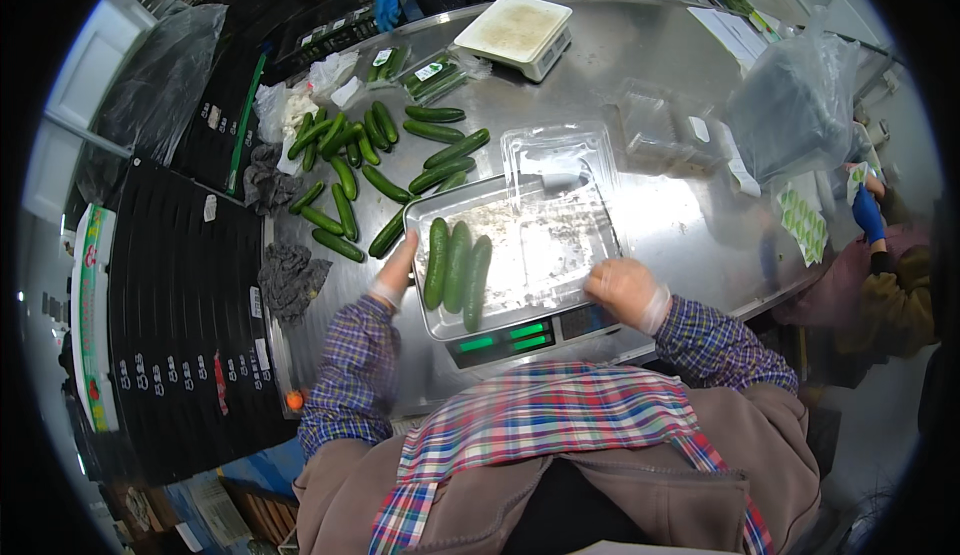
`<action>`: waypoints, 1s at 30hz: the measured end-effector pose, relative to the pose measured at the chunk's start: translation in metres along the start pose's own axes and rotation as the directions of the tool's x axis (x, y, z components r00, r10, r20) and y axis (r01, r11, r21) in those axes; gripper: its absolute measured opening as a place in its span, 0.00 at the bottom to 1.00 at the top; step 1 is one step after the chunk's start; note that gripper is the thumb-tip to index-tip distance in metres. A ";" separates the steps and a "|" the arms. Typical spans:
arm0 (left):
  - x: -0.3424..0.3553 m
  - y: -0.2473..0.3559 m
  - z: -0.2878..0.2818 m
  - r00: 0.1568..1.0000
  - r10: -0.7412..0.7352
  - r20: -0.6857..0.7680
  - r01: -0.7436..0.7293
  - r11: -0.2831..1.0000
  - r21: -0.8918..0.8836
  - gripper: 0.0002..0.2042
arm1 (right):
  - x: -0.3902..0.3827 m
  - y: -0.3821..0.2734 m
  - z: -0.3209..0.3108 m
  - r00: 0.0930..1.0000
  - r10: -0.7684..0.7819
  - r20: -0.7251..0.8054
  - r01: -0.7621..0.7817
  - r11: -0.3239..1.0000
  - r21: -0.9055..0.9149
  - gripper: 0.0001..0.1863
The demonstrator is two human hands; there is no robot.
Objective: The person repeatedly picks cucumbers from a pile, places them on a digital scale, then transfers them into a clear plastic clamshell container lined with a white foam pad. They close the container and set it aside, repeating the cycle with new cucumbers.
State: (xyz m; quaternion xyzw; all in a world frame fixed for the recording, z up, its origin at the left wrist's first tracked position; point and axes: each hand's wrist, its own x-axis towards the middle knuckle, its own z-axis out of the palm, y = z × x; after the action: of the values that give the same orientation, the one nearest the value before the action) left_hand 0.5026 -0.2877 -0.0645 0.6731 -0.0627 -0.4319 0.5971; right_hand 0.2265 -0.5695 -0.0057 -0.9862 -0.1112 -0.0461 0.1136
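A shallow metal tray rests on a scale with a lit green display, right in front of me. Three cucumbers lie side by side in the tray's left part. At the tray's left edge is my left hand, a stretched finger along the rim; its other fingers are mostly hidden. My right hand is curled at the right edge, and what its fingers hold, if anything, is hidden. Both hands wear clear thin gloves. An open clear plastic box overlaps the tray's far edge.
Many loose cucumbers spread left of the tray, with packed cucumbers behind. A white scale stands at the back. Clear boxes and a plastic bag lie right. Grey cloths line the left edge. Co-workers' blue-gloved hands show.
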 end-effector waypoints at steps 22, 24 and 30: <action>0.422 0.173 0.113 0.880 0.474 -0.017 0.234 -0.402 0.885 0.21 | 0.003 0.005 -0.042 0.791 0.542 -0.283 -0.372 0.794 0.481 0.11; 0.417 0.176 0.103 0.842 0.537 0.057 0.035 -0.159 0.987 0.18 | 0.003 0.009 -0.042 0.779 0.537 -0.323 -0.376 0.813 0.445 0.10; 0.285 0.198 0.095 0.716 0.693 0.087 -0.654 0.620 0.433 0.15 | 0.029 0.027 -0.060 0.568 0.743 -0.353 -0.300 0.587 0.752 0.09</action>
State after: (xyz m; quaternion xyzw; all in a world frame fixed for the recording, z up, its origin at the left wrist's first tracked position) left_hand 0.7016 -0.5853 -0.0311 0.7335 -0.3782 -0.1211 0.5516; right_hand 0.2570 -0.6028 0.0501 -0.7945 0.2445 -0.3010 0.4673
